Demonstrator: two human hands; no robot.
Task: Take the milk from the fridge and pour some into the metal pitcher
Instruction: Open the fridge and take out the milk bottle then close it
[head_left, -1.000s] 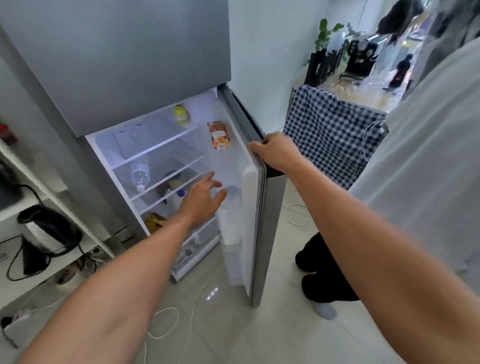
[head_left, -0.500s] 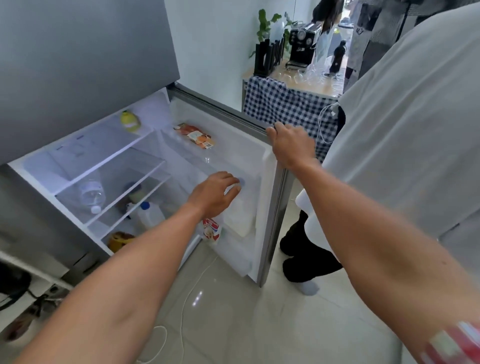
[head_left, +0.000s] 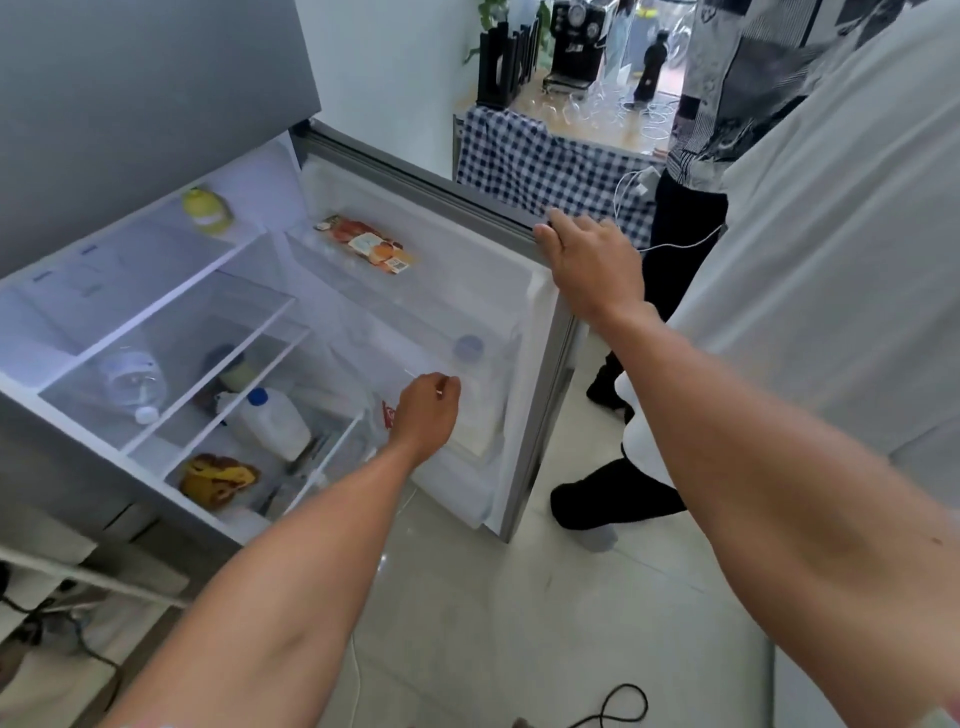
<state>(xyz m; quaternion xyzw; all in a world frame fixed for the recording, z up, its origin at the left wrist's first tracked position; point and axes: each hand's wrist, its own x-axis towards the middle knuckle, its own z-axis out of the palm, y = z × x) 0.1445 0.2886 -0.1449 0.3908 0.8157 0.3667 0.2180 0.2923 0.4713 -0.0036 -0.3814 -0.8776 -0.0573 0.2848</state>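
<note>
Open fridge (head_left: 156, 312), milk (head_left: 470, 364) upright (door shelf)

The fridge's top shelf (head_left: 156, 291) carries a yellow-green bottle (head_left: 207, 209) at its back. On the middle shelf (head_left: 208, 374) a clear bottle (head_left: 130, 382) lies on its side. The lowest shelf (head_left: 270, 457) bears a white blue-capped jug (head_left: 272, 421) and a yellow packet (head_left: 218, 478). An orange packet (head_left: 366, 249) lies in the upper door shelf (head_left: 467, 291). Cables trail over the tiled floor (head_left: 519, 623).
</note>
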